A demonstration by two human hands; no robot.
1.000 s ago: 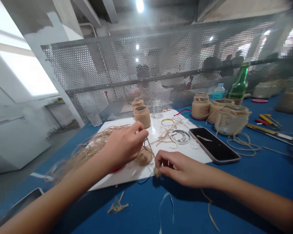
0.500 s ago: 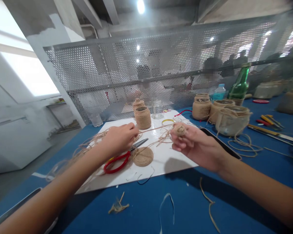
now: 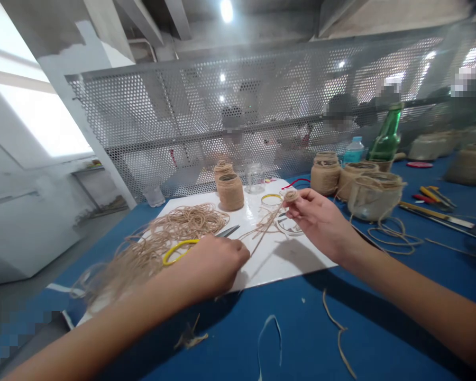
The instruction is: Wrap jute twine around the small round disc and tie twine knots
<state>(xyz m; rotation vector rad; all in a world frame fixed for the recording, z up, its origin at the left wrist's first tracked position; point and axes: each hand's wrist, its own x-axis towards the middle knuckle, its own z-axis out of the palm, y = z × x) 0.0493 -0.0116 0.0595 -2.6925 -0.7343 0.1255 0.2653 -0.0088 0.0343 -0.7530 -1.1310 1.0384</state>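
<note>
Closest to us on the blue table (image 3: 301, 344), this side of the near edge of the white board (image 3: 277, 272), we see a frayed twine scrap (image 3: 194, 338), a thin pale strip (image 3: 270, 317) and, farther right, a loose twine piece (image 3: 342, 329). The left hand (image 3: 218, 264) is over the board's near edge, back of the hand upward, its fingers curled together and clamped on a twine strand (image 3: 262, 237); we cannot see the fingertips themselves. Just beyond that hand lie the scissors (image 3: 178, 251) — we make out a yellow handle loop and part of the blades. A twine heap (image 3: 190, 219) spreads across the board's left edge.

The right hand (image 3: 317, 219) is raised over the board's right side, thumb and fingers pinched on a small twine coil (image 3: 291, 197), from which the strand slants down to the left hand. A yellow ring (image 3: 272, 199) lies beyond. Toward the board's far edge we see two twine-wrapped jars (image 3: 230, 193), one behind the other — and a clear glass jar (image 3: 256, 177) beside them. More wrapped jars (image 3: 326, 177) and a green bottle (image 3: 386, 135) stand toward the table's far right corner. Past the table's far edge rises a perforated screen (image 3: 150, 106).
</note>
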